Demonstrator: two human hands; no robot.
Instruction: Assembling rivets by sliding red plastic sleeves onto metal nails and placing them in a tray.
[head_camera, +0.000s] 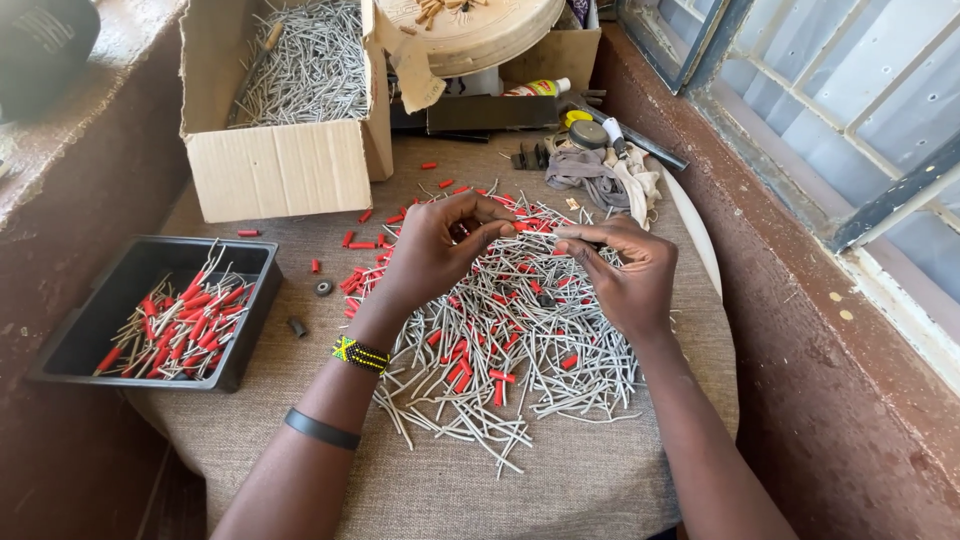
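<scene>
We note the left hand (432, 250) and right hand (622, 272) meeting just above the heap of thin grey rods (510, 350), which lies mid-tabletop (450, 490) on coarse woven cloth. Each grip is pinched on one rod (545, 232) spanning both sets of fingertips. Short red tubes (365, 245) scatter over the heap's far-left edge. Left of the heap: a black plastic tray (120, 300) of red-capped rods. Beyond it: an open cardboard box (285, 165) of bare rods.

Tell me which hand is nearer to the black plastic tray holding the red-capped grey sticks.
Left. The left hand is over the stick pile's left side, apart from the black plastic tray at the table's left edge. The right hand is farther right, beyond the left hand.
</scene>
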